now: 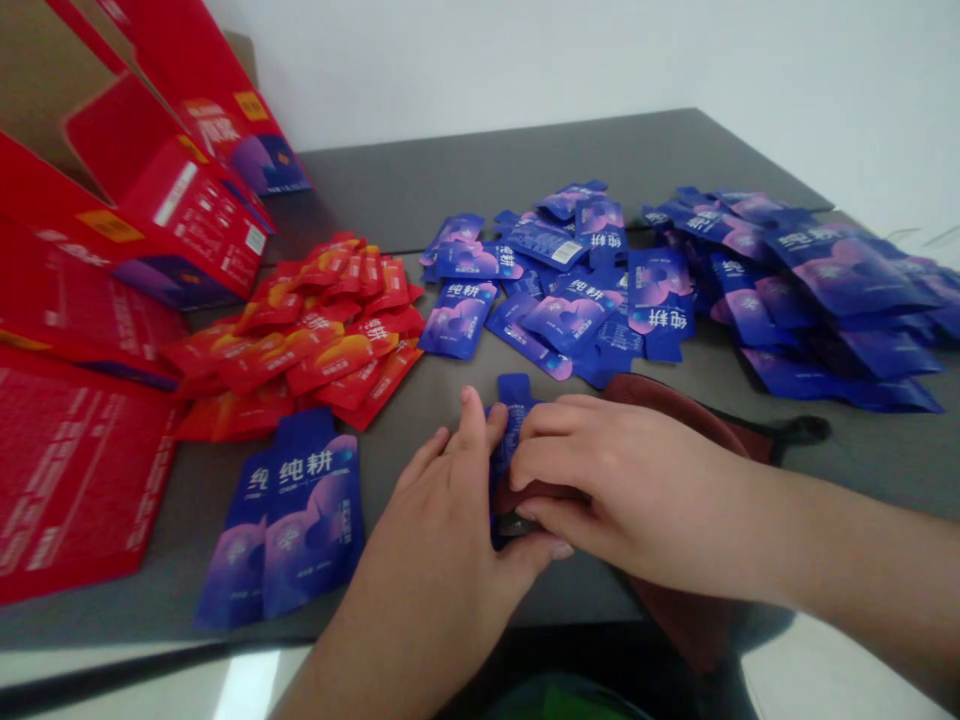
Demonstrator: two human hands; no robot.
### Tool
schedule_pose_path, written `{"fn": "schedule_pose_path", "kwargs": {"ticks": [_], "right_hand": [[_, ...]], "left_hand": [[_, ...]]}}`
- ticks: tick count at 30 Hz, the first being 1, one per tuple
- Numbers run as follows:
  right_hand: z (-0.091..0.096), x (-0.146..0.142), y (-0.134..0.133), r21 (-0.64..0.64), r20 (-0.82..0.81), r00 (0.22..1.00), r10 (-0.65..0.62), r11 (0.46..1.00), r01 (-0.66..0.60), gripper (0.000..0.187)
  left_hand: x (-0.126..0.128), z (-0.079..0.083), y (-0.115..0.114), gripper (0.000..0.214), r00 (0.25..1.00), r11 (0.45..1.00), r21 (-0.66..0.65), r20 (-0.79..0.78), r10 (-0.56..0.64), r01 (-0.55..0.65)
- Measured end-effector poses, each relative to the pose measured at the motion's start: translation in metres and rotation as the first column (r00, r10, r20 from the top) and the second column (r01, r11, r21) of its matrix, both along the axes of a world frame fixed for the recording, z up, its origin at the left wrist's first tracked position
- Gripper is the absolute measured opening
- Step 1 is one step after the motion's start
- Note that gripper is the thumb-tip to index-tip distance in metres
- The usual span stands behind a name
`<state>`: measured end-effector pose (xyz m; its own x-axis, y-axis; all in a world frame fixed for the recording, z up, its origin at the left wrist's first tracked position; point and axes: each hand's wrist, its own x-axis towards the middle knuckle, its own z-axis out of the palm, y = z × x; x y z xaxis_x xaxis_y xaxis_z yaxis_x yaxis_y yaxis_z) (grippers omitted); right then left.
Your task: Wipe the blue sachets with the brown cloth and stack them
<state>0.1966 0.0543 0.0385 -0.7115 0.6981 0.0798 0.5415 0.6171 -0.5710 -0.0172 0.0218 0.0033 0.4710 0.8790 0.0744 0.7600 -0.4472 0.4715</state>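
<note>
A blue printed sachet (513,412) lies on the table between my two hands, mostly covered by them. My left hand (442,530) holds it at its left side, fingers stretched along its edge and thumb reaching across the bottom. My right hand (600,480) is closed over the sachet, pinching part of a brown cloth-like piece (667,405) against it. That brown piece spreads under my right wrist and hangs over the table's front edge; a dark loop sticks out at its right. Two blue sachets (311,520) lie overlapped left of my left hand.
Red sachets (322,340) are heaped at the left. Blue sachets form a middle pile (555,280) and a taller right pile (817,290). Red cartons (180,200), some with raised flaps, stand along the left side of the grey table (420,165). A white wall rises behind.
</note>
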Motion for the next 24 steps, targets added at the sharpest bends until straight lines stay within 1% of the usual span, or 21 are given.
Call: {"fn": "schedule_pose_path", "kwargs": {"ticks": [3,6,8,12,14,15,16,17,18,20,21,23,24], "right_hand": [[-0.006,-0.004,0.004,0.071,0.022,0.997,-0.076,0.995,0.074,0.004],[-0.008,-0.003,0.014,0.132,0.069,0.989,-0.132,0.984,0.122,0.009],[-0.009,-0.002,0.021,0.179,0.125,0.973,-0.195,0.969,0.171,0.012],[-0.013,0.001,0.033,0.348,0.221,0.905,-0.362,0.897,0.274,0.018],[-0.012,0.004,0.036,0.41,0.195,0.899,-0.391,0.865,0.288,0.02],[-0.011,0.006,0.036,0.418,0.155,0.909,-0.386,0.86,0.293,0.02],[-0.008,0.008,0.035,0.406,0.102,0.926,-0.365,0.865,0.296,0.018],[-0.004,0.01,0.033,0.369,0.042,0.945,-0.325,0.884,0.287,0.016],[0.0,0.011,0.03,0.311,-0.021,0.963,-0.268,0.914,0.261,0.014],[0.009,0.012,0.022,0.144,-0.111,0.987,-0.117,0.981,0.133,0.011],[0.012,0.011,0.019,0.048,-0.124,0.992,-0.032,0.998,0.038,0.01],[0.015,0.008,0.013,-0.104,-0.103,0.989,0.105,0.988,-0.115,0.009],[0.014,0.006,0.012,-0.142,-0.082,0.987,0.139,0.978,-0.15,0.01]], "left_hand": [[0.001,0.001,0.001,0.138,1.0,1.0,-0.001,-0.01,0.021,-0.021],[0.001,-0.001,0.002,0.135,0.999,1.0,0.003,-0.024,0.031,-0.031],[0.001,-0.001,0.002,0.132,0.999,0.999,0.009,-0.021,0.031,-0.03],[0.002,-0.001,0.002,0.128,0.999,0.999,-0.025,-0.001,0.041,-0.041],[0.002,0.0,0.001,0.127,0.999,0.998,-0.047,0.008,0.052,-0.052],[0.002,0.0,0.001,0.128,0.998,0.997,-0.05,0.015,0.057,-0.056],[0.001,0.0,0.001,0.128,0.998,0.997,-0.048,0.023,0.058,-0.057],[0.001,0.0,0.001,0.129,0.998,0.997,-0.045,0.031,0.058,-0.057],[0.001,-0.001,0.001,0.13,0.998,0.998,-0.038,0.04,0.057,-0.056],[0.0,-0.001,0.001,0.133,0.997,0.998,-0.029,0.051,0.052,-0.051],[0.001,-0.001,0.001,0.135,0.997,0.999,-0.029,0.055,0.048,-0.046],[0.001,-0.001,0.002,0.141,0.997,0.998,-0.034,0.063,0.046,-0.044],[0.002,-0.001,0.002,0.143,0.997,0.998,-0.036,0.067,0.046,-0.043]]}}
